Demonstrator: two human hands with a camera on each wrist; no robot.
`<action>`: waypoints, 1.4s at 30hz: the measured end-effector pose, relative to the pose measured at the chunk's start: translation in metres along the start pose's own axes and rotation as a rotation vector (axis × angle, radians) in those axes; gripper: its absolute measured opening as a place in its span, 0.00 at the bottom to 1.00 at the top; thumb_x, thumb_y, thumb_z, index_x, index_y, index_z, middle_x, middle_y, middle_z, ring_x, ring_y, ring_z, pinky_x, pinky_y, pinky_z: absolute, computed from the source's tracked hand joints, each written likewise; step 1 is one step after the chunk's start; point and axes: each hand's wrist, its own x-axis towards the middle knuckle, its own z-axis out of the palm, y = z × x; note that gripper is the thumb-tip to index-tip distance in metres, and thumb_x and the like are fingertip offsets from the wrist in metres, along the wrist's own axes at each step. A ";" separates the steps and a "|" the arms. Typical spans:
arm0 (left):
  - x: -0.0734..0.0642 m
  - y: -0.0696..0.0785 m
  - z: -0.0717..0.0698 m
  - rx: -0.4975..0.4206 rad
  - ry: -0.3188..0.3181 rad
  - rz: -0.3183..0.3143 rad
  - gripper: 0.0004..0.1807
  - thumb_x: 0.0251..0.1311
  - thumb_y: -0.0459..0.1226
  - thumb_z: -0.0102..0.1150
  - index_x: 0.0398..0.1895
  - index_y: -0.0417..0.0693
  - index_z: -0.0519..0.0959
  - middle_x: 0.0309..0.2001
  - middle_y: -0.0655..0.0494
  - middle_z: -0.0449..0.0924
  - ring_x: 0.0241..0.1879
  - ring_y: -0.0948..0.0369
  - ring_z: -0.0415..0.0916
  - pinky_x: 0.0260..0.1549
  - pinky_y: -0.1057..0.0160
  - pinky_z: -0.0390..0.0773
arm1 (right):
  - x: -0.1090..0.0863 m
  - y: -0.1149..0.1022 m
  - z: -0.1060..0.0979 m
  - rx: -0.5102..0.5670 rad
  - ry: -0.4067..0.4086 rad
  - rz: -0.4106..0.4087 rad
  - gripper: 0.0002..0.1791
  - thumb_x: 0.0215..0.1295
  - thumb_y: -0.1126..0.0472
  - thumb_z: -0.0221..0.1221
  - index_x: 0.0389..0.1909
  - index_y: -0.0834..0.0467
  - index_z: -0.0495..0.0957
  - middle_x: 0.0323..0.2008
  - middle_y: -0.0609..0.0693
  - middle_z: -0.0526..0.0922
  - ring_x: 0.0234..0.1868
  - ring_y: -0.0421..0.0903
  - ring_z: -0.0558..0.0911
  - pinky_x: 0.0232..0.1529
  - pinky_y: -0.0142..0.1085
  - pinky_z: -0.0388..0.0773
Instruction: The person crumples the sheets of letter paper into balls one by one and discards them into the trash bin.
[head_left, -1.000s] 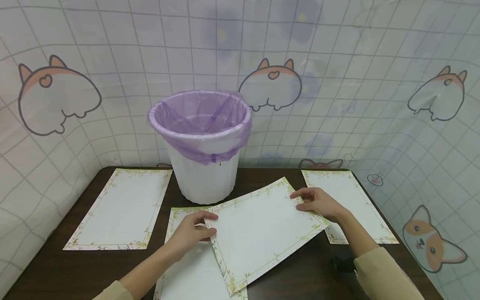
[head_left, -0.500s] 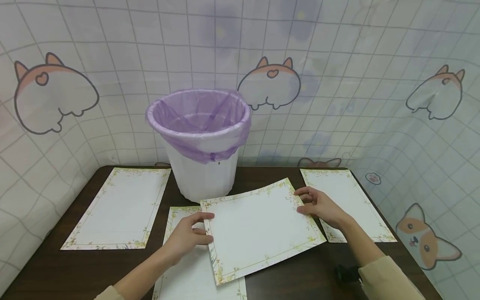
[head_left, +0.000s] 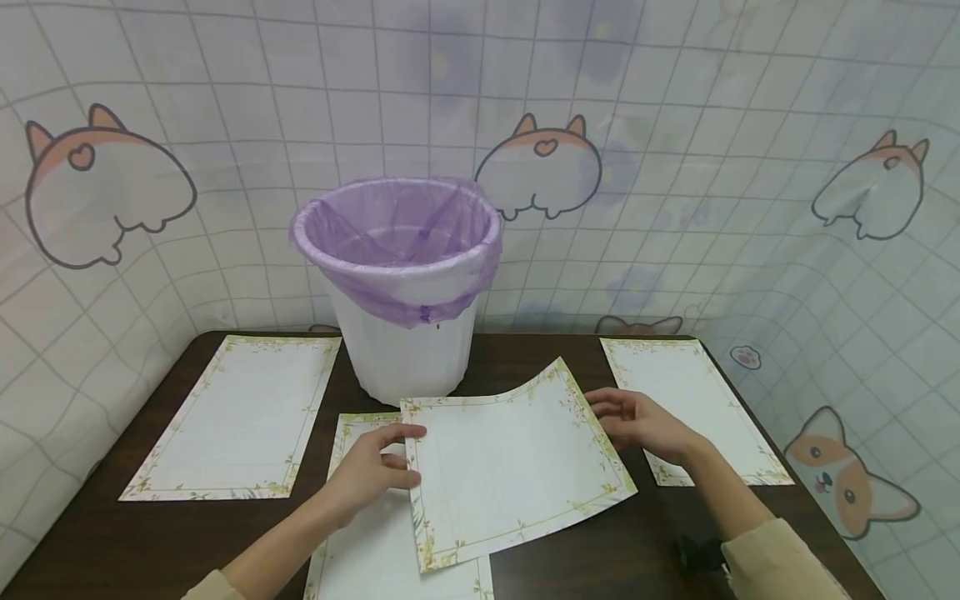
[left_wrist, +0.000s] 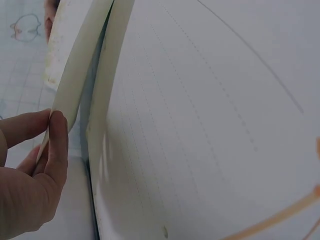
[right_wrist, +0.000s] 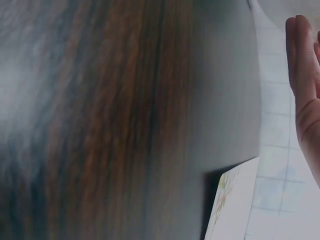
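My left hand (head_left: 375, 471) pinches the left edge of a white sheet of paper (head_left: 510, 467) with a yellow-green floral border. In the left wrist view, the thumb and fingers (left_wrist: 59, 135) hold this sheet nearly edge-on. It bends upward toward its far right corner. At its right edge is my right hand (head_left: 645, 425), fingertips partly hidden behind the paper. The right wrist view shows that hand's fingers (right_wrist: 302, 55) extended, with no paper visible between them. Beneath the held sheet, a second bordered sheet (head_left: 367, 550) lies partly covered on the dark table.
A white trash bin (head_left: 408, 358) with a purple liner bag (head_left: 420, 312) stands behind the held sheet. More bordered sheets lie at left (head_left: 240, 417) and right (head_left: 693, 408) on the dark wooden table (head_left: 180, 542). A patterned curtain (head_left: 712, 208) surrounds the table.
The held sheet has shifted slightly left and flattened toward level, its right side now curling up. My right fingertips have gone from over its right edge to behind it.
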 end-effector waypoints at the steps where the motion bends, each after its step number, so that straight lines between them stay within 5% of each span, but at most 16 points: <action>1: 0.000 0.000 0.000 0.005 -0.001 0.002 0.34 0.51 0.19 0.70 0.66 0.37 0.76 0.68 0.36 0.66 0.37 0.55 0.83 0.39 0.58 0.81 | 0.000 0.000 0.001 0.000 -0.010 -0.009 0.28 0.77 0.69 0.54 0.73 0.71 0.60 0.59 0.62 0.79 0.54 0.52 0.84 0.49 0.48 0.83; 18: 0.007 0.003 0.008 0.050 -0.029 0.033 0.35 0.51 0.21 0.70 0.66 0.38 0.76 0.66 0.39 0.68 0.38 0.55 0.81 0.36 0.59 0.80 | 0.023 -0.015 0.024 -0.042 -0.129 -0.107 0.35 0.72 0.69 0.61 0.77 0.61 0.61 0.74 0.64 0.63 0.70 0.62 0.70 0.60 0.47 0.76; 27: 0.009 0.005 0.011 0.074 -0.045 0.060 0.37 0.51 0.23 0.70 0.68 0.40 0.75 0.67 0.40 0.68 0.39 0.55 0.80 0.36 0.57 0.79 | 0.034 -0.018 0.042 -0.095 -0.113 -0.039 0.36 0.71 0.64 0.64 0.77 0.53 0.64 0.76 0.52 0.63 0.74 0.60 0.63 0.63 0.54 0.71; 42: 0.010 0.005 0.014 0.066 -0.033 0.077 0.38 0.50 0.22 0.70 0.68 0.41 0.74 0.66 0.40 0.69 0.43 0.53 0.80 0.39 0.57 0.81 | 0.046 -0.012 0.060 -0.231 -0.093 -0.075 0.36 0.70 0.62 0.66 0.76 0.55 0.64 0.77 0.57 0.59 0.73 0.65 0.63 0.61 0.52 0.74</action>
